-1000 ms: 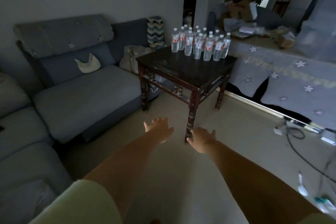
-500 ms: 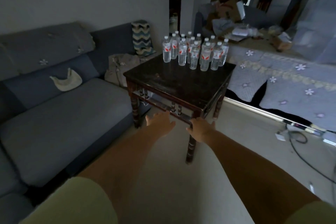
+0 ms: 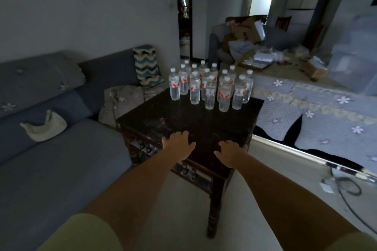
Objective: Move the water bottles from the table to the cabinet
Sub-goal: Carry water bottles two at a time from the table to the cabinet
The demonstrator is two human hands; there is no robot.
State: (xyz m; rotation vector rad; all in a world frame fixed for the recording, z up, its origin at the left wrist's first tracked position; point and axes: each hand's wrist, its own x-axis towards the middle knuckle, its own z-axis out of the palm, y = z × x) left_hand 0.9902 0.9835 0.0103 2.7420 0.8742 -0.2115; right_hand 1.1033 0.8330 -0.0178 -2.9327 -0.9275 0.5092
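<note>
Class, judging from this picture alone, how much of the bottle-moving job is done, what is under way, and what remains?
Done: nothing visible; the clear plastic water bottles with white caps all stand clustered at the far side of the dark wooden square table. In hand: nothing; the left hand and right hand reach over the near edge, fingers spread. Left: every bottle; no cabinet can be identified.

I can read no text anywhere in this dim, blurred view. The water bottles (image 3: 210,87) standing on the dark table (image 3: 173,122) carry white labels with red marks, but no letters or numbers come clear to me. The cardboard boxes (image 3: 247,30) far behind show markings too blurred to read.
</note>
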